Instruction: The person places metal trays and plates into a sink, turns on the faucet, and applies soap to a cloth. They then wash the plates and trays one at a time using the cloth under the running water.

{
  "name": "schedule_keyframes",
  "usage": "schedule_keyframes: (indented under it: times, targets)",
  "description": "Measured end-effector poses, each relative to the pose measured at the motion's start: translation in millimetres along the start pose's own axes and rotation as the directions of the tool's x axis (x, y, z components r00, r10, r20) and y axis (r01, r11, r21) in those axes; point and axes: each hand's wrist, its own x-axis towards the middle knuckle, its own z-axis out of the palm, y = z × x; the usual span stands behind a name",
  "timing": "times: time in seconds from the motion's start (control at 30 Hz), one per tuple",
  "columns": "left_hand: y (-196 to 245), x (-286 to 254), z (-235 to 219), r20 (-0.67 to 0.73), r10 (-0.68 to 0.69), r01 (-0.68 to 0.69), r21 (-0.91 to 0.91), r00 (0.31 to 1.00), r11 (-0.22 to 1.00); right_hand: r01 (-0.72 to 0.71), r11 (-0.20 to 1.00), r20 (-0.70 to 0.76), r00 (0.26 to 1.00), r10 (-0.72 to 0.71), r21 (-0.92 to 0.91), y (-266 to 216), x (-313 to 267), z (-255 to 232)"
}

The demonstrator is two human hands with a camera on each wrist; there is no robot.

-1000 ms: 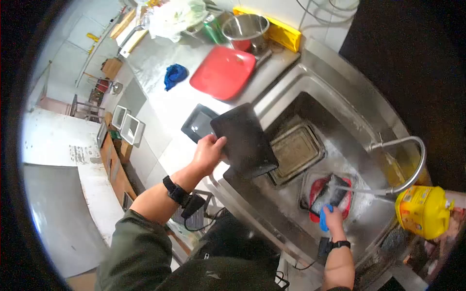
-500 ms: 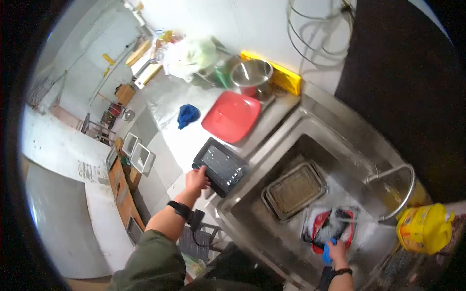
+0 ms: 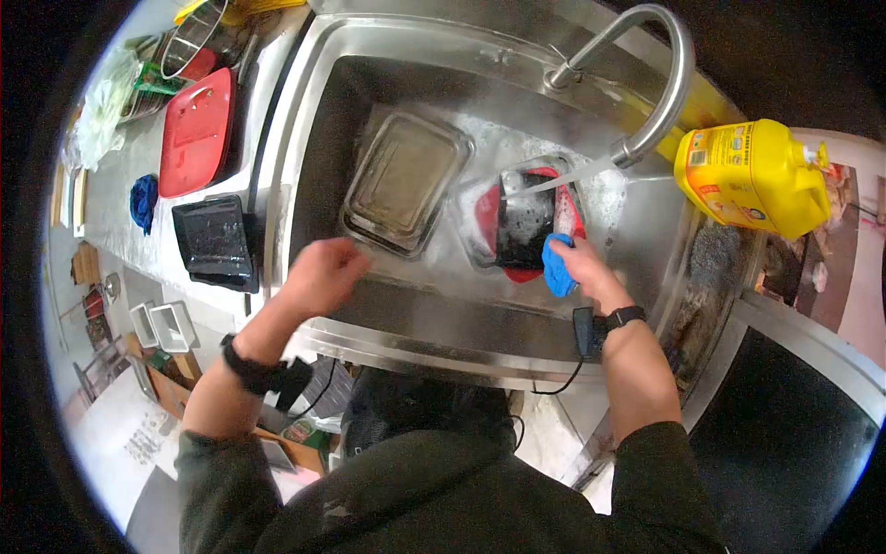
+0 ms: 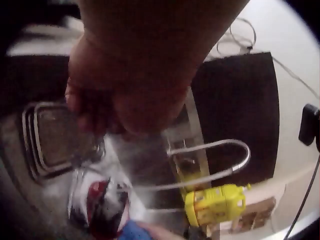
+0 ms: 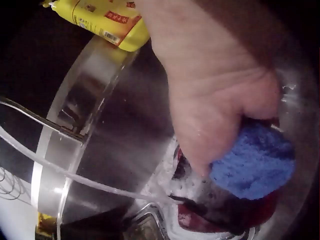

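Over the sink's near left part hangs my left hand (image 3: 325, 275), its fingers loosely curled around nothing. My right hand (image 3: 595, 272) grips a blue cloth (image 3: 557, 266) beside the near right corner of a black tray (image 3: 526, 226). The right wrist view shows the cloth (image 5: 255, 162) bunched under the fingers. Water from the faucet (image 3: 660, 120) runs onto that wet, soapy tray. A red tray (image 3: 486, 217) lies beneath it, with sudsy water around both. On the counter left of the sink rests a wet black tray (image 3: 212, 242).
Left in the sink (image 3: 318, 166) sit stacked rectangular trays (image 3: 406, 175) holding murky liquid. A yellow jug (image 3: 748, 180) stands at the right rim. The left counter bears a red plate (image 3: 197, 134), a blue rag (image 3: 143, 201) and a steel bowl (image 3: 194, 42).
My left hand set a black tray down on the counter, let go and moved right over the sink. The head view swung right. My right hand stayed by the sink tray with the cloth.
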Motion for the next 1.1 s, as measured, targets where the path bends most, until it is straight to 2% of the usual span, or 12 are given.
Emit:
schedule_keyframes:
  times: [0.03,0.2,0.37,0.47,0.73,0.8,0.83,0.87,0.9,0.93,1.0,1.1]
  targets:
    - [-1.4,14.1,15.6,0.03,0.169,-0.171,0.095,0.985,0.981,0.005,1.0,-0.009,1.0,-0.005,-0.003,-5.0,-7.7,-1.5]
    - [21.2,72.0,76.6,0.202,0.331,-0.348,0.058,0.922,0.936,0.128,0.972,-0.232,0.957,-0.172,-0.196,-16.7,-12.6,4.0]
    - [59.0,81.2,85.7,0.375,0.508,-0.555,0.023,0.776,0.831,0.155,0.944,-0.122,0.973,-0.197,-0.291,-44.8,-37.6,11.1]
    - [71.2,93.2,106.1,0.469,0.184,-0.064,-0.26,0.864,0.964,0.167,0.93,-0.158,0.961,-0.228,-0.327,-66.9,-57.5,4.4]
    - [63.2,159.6,196.2,0.527,0.125,0.05,-0.305,0.84,0.951,0.193,0.873,-0.243,0.914,-0.326,-0.447,-52.5,10.0,0.8]
    - [40.1,199.2,251.9,0.617,0.362,-0.608,0.245,0.699,0.756,0.2,0.864,-0.289,0.887,-0.361,-0.463,-42.0,43.7,9.3]
    - [42.4,196.3,258.1,0.624,0.348,-0.597,0.243,0.7,0.764,0.206,0.85,-0.347,0.847,-0.403,-0.484,-36.1,55.5,17.2]
    - [50.3,189.1,260.7,0.485,0.269,-0.383,0.153,0.832,0.911,0.157,0.852,-0.288,0.898,-0.334,-0.499,-42.3,52.2,23.0]
    - [59.6,183.1,261.9,0.349,0.139,-0.155,0.019,0.927,0.988,0.184,0.648,-0.28,0.791,-0.544,-0.739,-24.1,63.8,35.8]
    - [66.2,183.7,262.0,0.353,0.128,-0.145,0.022,0.927,0.989,0.198,0.631,-0.209,0.835,-0.509,-0.75,-30.0,53.6,39.5]
    - [75.2,185.3,265.5,0.209,-0.285,0.289,0.012,0.936,0.957,0.299,0.533,-0.059,0.831,-0.553,-0.792,-37.7,44.7,37.9]
    - [62.1,189.5,274.2,0.269,-0.37,0.431,-0.219,0.889,0.875,0.417,0.518,0.117,0.85,-0.514,-0.747,-38.3,52.1,27.0]
